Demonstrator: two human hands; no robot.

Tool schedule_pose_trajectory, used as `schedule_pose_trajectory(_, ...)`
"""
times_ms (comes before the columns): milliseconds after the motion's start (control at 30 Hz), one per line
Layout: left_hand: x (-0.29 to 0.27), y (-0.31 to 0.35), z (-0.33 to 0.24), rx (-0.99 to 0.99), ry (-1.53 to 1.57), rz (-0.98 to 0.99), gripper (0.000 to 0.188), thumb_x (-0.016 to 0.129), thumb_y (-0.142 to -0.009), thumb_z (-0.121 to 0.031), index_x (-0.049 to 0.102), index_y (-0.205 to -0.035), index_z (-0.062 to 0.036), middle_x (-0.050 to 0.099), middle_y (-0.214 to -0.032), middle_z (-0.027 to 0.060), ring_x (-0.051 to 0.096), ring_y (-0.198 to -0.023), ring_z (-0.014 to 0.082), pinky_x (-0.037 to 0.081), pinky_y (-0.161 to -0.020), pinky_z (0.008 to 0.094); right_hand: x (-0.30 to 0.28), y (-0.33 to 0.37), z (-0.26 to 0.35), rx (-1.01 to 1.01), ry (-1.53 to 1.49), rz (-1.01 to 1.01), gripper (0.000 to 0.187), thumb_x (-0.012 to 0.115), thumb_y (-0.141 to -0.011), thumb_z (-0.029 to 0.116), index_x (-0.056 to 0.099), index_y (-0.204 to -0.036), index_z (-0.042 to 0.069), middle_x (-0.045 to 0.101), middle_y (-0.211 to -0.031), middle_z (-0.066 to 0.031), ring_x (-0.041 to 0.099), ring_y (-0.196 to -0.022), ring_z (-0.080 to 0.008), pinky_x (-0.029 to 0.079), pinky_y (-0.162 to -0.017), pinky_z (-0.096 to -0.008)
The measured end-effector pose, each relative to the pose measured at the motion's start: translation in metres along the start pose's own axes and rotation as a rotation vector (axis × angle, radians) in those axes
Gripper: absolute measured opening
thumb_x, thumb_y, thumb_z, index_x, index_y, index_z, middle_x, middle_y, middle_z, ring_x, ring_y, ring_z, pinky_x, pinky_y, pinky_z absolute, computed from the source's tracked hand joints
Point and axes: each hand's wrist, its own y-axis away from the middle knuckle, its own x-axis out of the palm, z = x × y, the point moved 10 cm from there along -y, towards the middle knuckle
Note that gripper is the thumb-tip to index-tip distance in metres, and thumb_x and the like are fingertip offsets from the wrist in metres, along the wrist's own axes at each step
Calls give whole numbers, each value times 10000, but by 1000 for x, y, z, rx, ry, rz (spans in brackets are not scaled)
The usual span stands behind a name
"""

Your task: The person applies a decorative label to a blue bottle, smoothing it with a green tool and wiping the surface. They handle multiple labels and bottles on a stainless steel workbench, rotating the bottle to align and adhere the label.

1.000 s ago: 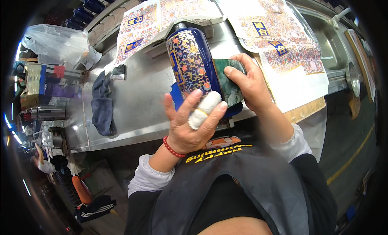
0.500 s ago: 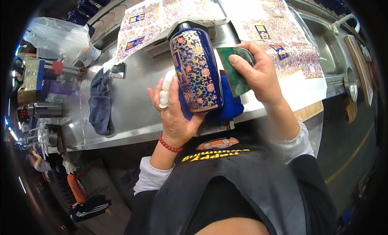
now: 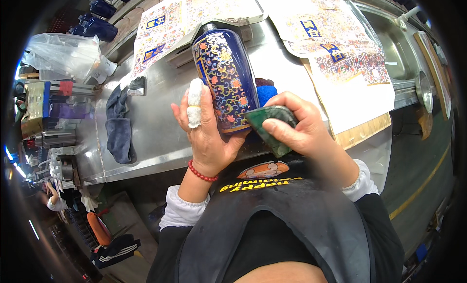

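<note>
A dark blue bottle (image 3: pixel 227 81) with a colourful floral decal tilts over the metal worktop, its neck pointing away from me. My left hand (image 3: pixel 209 125) supports it from below at the base end; one finger is wrapped in white bandage, and a red bead bracelet circles the wrist. In my right hand (image 3: pixel 304 127) is a flat green scraper (image 3: pixel 272 130), gripped between thumb and fingers. The scraper's corner is close to the bottle's lower right side; whether they touch I cannot tell. Partly hidden behind the bottle lies a blue cloth (image 3: pixel 265 94).
Printed floral decal sheets (image 3: pixel 345 64) cover the right side, with more sheets (image 3: pixel 163 27) at the back left. A grey-blue cloth (image 3: pixel 118 132) and a plastic bag (image 3: pixel 65 57) lie left. A sink (image 3: pixel 396 64) is at the far right. Blue bottles (image 3: pixel 97 27) stand beyond.
My right hand has moved down and slightly left, bringing the scraper from beside the bottle's middle to its base end. The bottle has shifted slightly left in my left hand.
</note>
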Motion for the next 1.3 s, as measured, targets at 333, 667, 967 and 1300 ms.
schedule_pose_trajectory(333,-7,10,-10,123,-74,-56,770,775,-838,-400,522,-1433,18,543,-1396,235,405,-1379,416,78,-1199,639,-14,-1,-9,101,86,-86,227,726,-903,145,626,-1057,13,670,-889,-77,628,-798,-150,512,-720,-292)
schedule_pose_trajectory(667,1,10,14,-22,53,5,1054,793,-793,-474,290,-1536,79,464,-1450,272,293,-1456,445,34,-1189,653,-22,-55,1,120,146,-164,230,718,-907,153,623,-1065,16,689,-876,-60,650,-773,-132,532,-692,-299)
schedule_pose_trajectory(967,-15,-5,9,8,-108,41,1111,793,-749,-603,364,-1500,95,474,-1452,266,320,-1456,447,-16,-1168,691,-48,-81,-7,191,164,-301,201,717,-939,167,621,-1046,27,675,-816,-37,647,-775,-87,533,-684,-263)
schedule_pose_trajectory(1300,3,-8,18,-46,-4,105,1179,787,-715,-673,356,-1504,90,496,-1439,247,320,-1445,461,10,-1168,686,-8,-85,-25,278,-478,83,183,708,-962,170,643,-1060,29,675,-834,-12,630,-691,-62,522,-618,-224)
